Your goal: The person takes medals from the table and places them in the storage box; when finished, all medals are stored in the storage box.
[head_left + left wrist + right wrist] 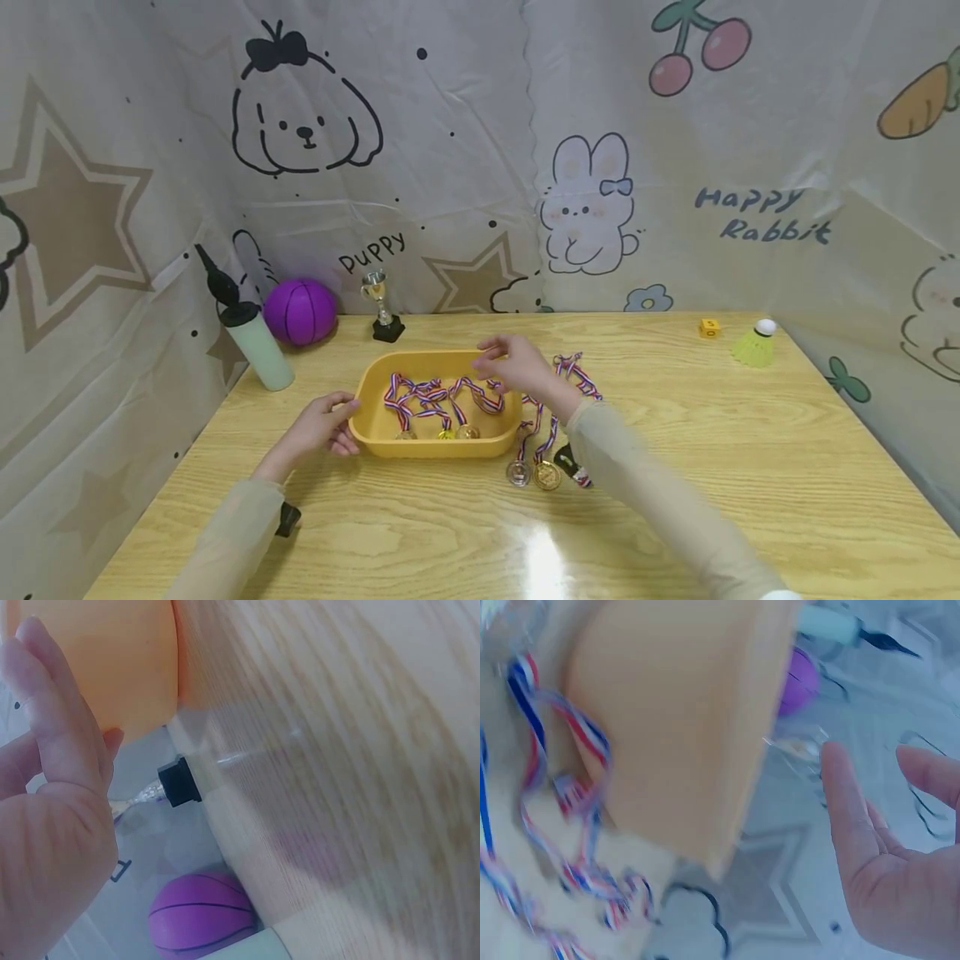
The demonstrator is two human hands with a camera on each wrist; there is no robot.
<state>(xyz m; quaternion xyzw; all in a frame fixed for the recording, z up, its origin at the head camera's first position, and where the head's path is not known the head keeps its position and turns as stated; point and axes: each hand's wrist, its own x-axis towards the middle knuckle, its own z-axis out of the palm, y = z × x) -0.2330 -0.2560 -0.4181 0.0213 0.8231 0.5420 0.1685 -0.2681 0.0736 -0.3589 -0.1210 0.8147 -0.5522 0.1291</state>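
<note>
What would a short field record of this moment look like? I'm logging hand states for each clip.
left hand: fingers rest on the left end of the yellow tray
right hand: open, hovers over the tray's right rim, holds nothing
in tray: medals with striped ribbons
beside tray: more medals on the wooden table

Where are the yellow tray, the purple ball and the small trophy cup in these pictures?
yellow tray (438, 448): head view, on its front wall.
purple ball (300, 312): head view, middle of the ball.
small trophy cup (387, 327): head view, on its black base.
</note>
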